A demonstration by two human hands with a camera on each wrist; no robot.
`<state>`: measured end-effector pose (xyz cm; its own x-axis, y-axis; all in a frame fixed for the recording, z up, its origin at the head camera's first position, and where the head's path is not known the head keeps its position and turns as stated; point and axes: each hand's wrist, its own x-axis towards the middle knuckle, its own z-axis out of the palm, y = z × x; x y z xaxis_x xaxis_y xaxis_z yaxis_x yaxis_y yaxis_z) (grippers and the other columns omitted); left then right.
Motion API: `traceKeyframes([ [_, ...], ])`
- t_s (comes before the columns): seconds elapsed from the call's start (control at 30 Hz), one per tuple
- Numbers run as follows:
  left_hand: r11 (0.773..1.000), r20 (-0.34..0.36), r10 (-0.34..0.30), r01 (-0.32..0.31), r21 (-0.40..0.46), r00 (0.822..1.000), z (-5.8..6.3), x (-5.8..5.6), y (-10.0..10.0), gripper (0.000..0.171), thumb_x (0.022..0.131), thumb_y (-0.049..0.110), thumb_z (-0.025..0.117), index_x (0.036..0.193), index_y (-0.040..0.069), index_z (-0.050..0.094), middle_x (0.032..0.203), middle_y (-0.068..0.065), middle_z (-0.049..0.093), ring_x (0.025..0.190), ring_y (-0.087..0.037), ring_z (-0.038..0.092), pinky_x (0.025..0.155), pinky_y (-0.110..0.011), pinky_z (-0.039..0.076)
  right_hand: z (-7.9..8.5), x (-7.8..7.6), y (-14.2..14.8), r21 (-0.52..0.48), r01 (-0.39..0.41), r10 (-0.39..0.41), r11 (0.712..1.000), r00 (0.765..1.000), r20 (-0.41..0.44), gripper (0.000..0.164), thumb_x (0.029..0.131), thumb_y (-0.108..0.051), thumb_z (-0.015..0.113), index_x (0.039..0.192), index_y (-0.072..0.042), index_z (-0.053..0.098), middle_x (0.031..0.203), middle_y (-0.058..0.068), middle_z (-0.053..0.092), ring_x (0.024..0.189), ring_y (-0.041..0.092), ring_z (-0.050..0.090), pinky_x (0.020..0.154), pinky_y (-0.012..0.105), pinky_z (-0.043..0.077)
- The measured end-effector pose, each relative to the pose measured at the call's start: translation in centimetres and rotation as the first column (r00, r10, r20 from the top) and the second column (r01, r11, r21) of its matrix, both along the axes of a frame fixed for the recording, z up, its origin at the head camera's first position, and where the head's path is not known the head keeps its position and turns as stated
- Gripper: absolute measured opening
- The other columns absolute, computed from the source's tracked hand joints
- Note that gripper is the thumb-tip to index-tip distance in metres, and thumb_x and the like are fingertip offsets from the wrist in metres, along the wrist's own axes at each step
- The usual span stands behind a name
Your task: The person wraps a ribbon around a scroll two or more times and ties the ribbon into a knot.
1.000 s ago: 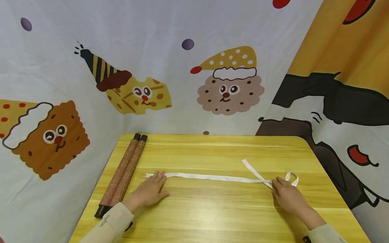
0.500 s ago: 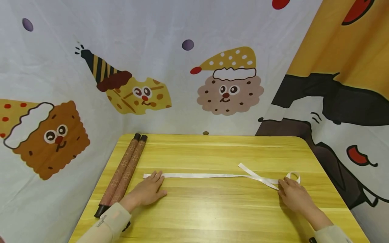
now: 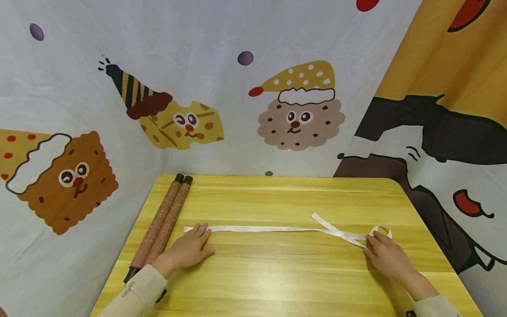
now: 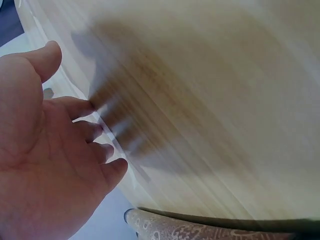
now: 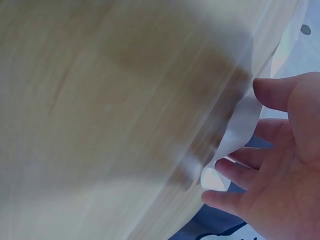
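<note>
- One long white fabric ribbon (image 3: 257,228)
- Two slim brown patterned rolls (image 3: 159,222), black-ended
- Two hands on the ribbon: left hand (image 3: 188,248) spread, right hand (image 3: 389,259) touching; pinching, I can't tell

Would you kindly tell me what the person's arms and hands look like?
The left hand and right hand are bare, with no glove or ring visible. The left sleeve and right sleeve are pale cream; the left one bears dark lettering, too small to read surely. A black item shows beside each sleeve; what it is, I cannot tell.
</note>
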<state>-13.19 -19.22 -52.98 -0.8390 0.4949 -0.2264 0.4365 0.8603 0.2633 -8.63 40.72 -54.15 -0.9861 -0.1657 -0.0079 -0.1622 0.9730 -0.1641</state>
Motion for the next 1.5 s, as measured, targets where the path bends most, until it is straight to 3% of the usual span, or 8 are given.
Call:
traceKeyframes([
  [0.2,1.0,0.009,0.018,-0.018,0.005,1.0,0.0,0.0,-0.5,0.069,0.097,0.051,0.042,0.145,0.003,0.031,0.153,-0.018,0.018,0.135,-0.036,0.011,0.109,-0.055,0.023,0.0,-0.1,0.6,-0.008,0.003,-0.003,1.0,0.999,0.034,0.055,0.091,-0.029,0.059,0.128,0.01,0.049,0.131,0.041,0.039,0.113,0.058,0.034,0.088,0.072,0.033],
  [0.8,0.998,0.038,0.055,-0.056,0.029,0.998,0.0,-0.2,-1.3,0.07,0.096,0.052,0.043,0.143,0.001,0.035,0.151,-0.023,0.02,0.134,-0.041,0.014,0.105,-0.058,0.027,-0.1,-0.1,0.4,-0.028,-0.019,0.02,0.999,1.0,0.012,0.055,0.089,-0.026,0.063,0.129,0.009,0.048,0.131,0.037,0.041,0.114,0.055,0.035,0.088,0.07,0.034],
  [1.13,0.996,0.025,0.078,-0.079,0.031,0.997,0.2,0.0,-1.2,0.068,0.096,0.049,0.045,0.142,0.0,0.037,0.15,-0.025,0.02,0.133,-0.042,0.015,0.106,-0.06,0.023,0.1,-0.1,0.4,-0.032,-0.019,0.02,0.999,1.0,0.024,0.055,0.089,-0.025,0.063,0.13,0.01,0.048,0.131,0.038,0.04,0.114,0.056,0.035,0.089,0.071,0.033],
  [1.33,0.992,-0.084,0.101,-0.093,0.089,0.991,0.0,-0.1,-1.4,0.066,0.095,0.047,0.049,0.141,-0.001,0.039,0.147,-0.027,0.028,0.131,-0.042,0.021,0.105,-0.062,0.023,0.0,-0.1,0.3,-0.041,-0.008,0.01,0.999,0.999,0.039,0.055,0.09,-0.025,0.062,0.13,0.01,0.047,0.132,0.038,0.04,0.114,0.056,0.035,0.088,0.071,0.034],
  [1.5,0.98,-0.227,0.149,-0.113,0.164,0.962,0.7,-0.9,-1.7,0.066,0.094,0.04,0.054,0.143,-0.001,0.035,0.145,-0.026,0.033,0.13,-0.042,0.025,0.103,-0.063,0.025,-0.1,-0.2,0.4,-0.042,-0.006,0.008,0.999,0.999,0.049,0.055,0.09,-0.024,0.06,0.131,0.01,0.046,0.133,0.038,0.038,0.115,0.056,0.033,0.089,0.071,0.033],
])
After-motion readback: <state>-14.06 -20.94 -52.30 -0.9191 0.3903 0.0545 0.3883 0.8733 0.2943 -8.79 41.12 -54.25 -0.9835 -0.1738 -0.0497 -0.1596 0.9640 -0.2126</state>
